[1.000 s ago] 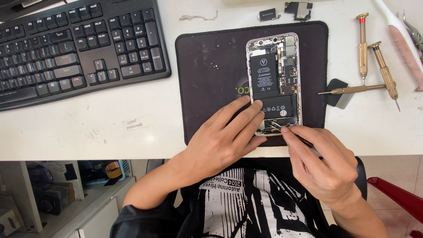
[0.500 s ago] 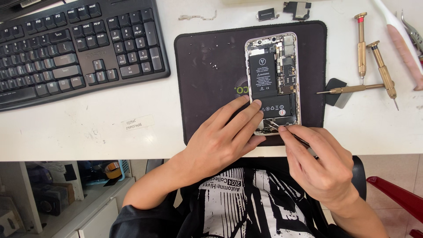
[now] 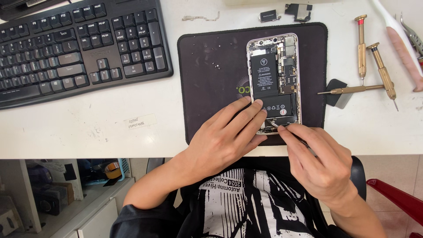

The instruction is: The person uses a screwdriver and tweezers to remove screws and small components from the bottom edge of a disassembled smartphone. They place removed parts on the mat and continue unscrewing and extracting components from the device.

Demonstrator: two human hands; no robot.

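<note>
**Fingers at the phone's lower end, much already stripped out**

Fingers (image 3: pixel 246 115) of the left hand (image 3: pixel 224 139) lie spread and flat on the lower edge of the opened phone (image 3: pixel 274 81), steadying it on the dark mat (image 3: pixel 211 79) on the table (image 3: pixel 110 128). The right hand (image 3: pixel 319 165) pinches thin tweezers (image 3: pixel 282 128), tips at the phone's bottom end. The phone's cover is off, battery and boards exposed; small removed parts (image 3: pixel 286 12) lie above the mat, and three brass screwdrivers (image 3: pixel 374 72) rest to the right. By my reading, disassembly is well along, with bottom-end components left to do.
</note>
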